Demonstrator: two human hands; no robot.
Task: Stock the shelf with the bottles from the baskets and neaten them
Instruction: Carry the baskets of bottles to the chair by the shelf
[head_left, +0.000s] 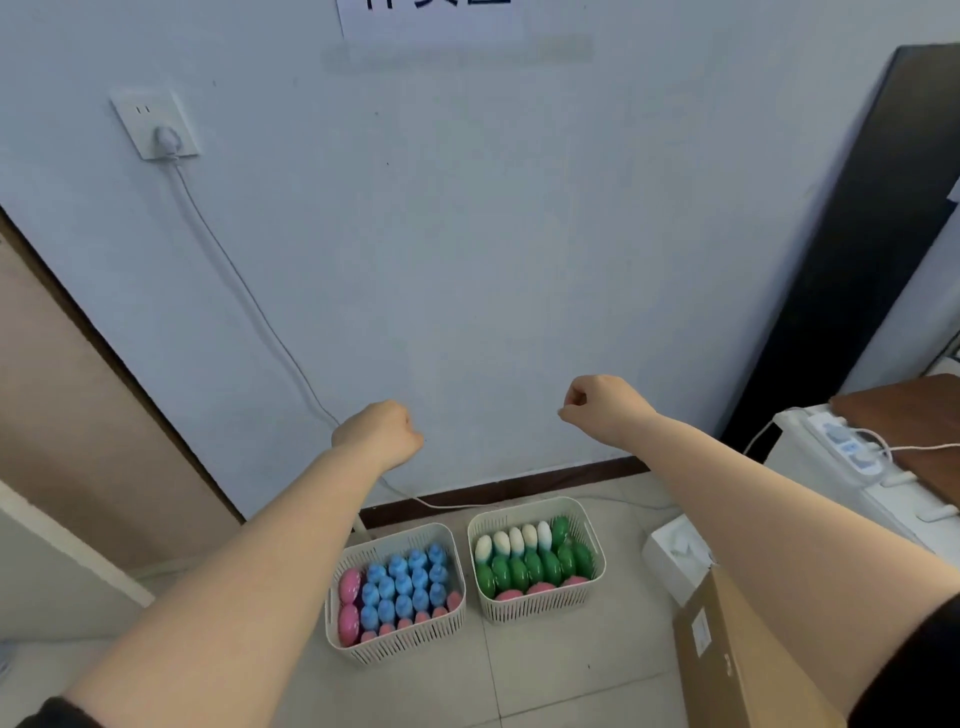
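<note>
Both arms stretched forward in front of a pale wall. Left hand (378, 434) clenched into a fist, nothing held. Right hand (600, 408) likewise curled closed, nothing visible in it (thumb tucked against the fingers). Hands well apart, both raised above the floor.

Two white slatted baskets side by side on the tiled floor (571, 670), near the dark skirting board. Left basket (400, 644) packed with upright blue bottles (402, 584), two larger pink bottles (349, 603) along its left side, and a row of smaller pink tops along the near edge. Right basket (540, 605) holding a back row of white bottles (511, 540), green bottles (530, 566) in the middle and at the back right corner, and pink bottles along the near edge. All bottles inside the baskets; shelf not in view.

Wall socket (156, 124) at upper left with a plug in it, and a white cable (249, 301) running down the wall toward the floor behind the baskets. Cardboard box (727, 654) at lower right. White box (675, 551) just beyond it. Power strip (847, 447) on a white surface at far right. Sheet of paper (431, 21) at top of wall, text cut off.
</note>
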